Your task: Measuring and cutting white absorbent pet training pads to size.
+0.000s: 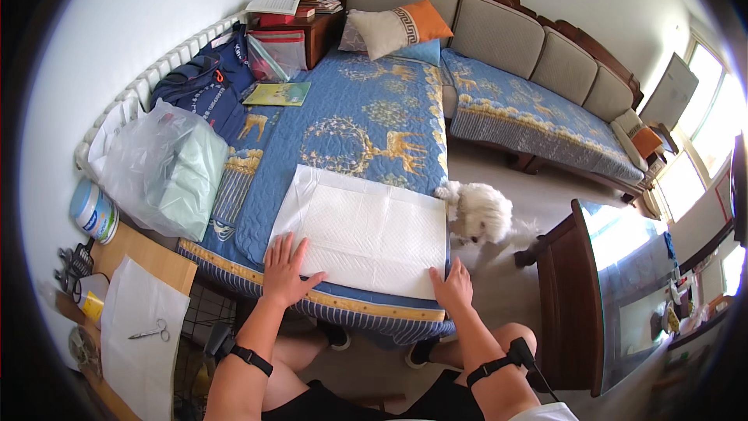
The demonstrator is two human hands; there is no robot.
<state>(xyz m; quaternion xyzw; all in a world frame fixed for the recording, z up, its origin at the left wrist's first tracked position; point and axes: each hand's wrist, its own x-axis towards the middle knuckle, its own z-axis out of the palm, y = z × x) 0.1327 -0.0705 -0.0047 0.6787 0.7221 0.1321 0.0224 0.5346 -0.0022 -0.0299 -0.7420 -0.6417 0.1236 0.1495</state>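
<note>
A white quilted absorbent pad (374, 231) lies spread out on a blue quilted cover (345, 99) with deer and floral patterns. My left hand (286, 272) rests palm down on the pad's near left corner, its fingers spread. At the near right corner is my right hand (454, 285), thumb on the pad and fingers along its side edge. Neither hand visibly grips anything. Just beyond the pad's right edge stands a fluffy white dog (485, 210), with a forepaw up at the edge of the covered seat.
To the left sits a clear plastic bag (169, 164) holding a pale green package, near a dark blue bag (204, 82). Scissors (151, 331) lie on white paper (137, 356) on a side table. A glass-topped wooden table (631, 310) stands at right, below a long sofa (537, 105).
</note>
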